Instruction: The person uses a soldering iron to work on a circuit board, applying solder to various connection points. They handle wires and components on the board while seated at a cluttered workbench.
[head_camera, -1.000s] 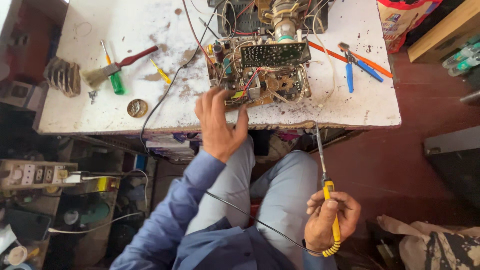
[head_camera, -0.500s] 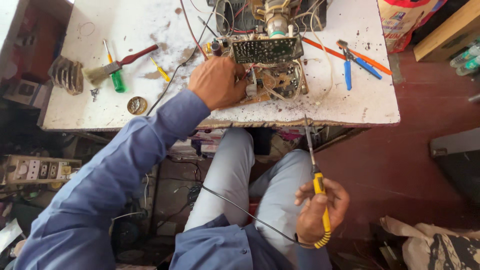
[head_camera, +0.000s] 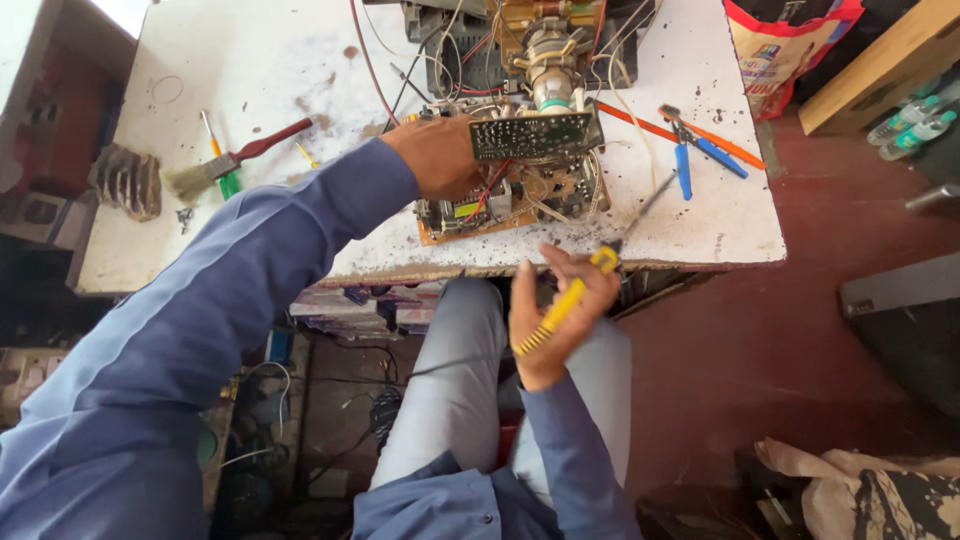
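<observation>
Head view: right hand (head_camera: 556, 318), fingers wrapped round a yellow-handled soldering iron (head_camera: 580, 290), hovers at the near edge of the white worktop (head_camera: 250, 70). Farther on, the left hand (head_camera: 437, 157) grips the green circuit board (head_camera: 531, 136), tilted above the chassis.

A white table (head_camera: 200, 60) with dark stains stands on a dark red floor (head_camera: 800, 350). Right of the table lies a wooden plank (head_camera: 880, 70). Under the table are cables (head_camera: 385, 410). Bright light falls on its far left corner.
</observation>
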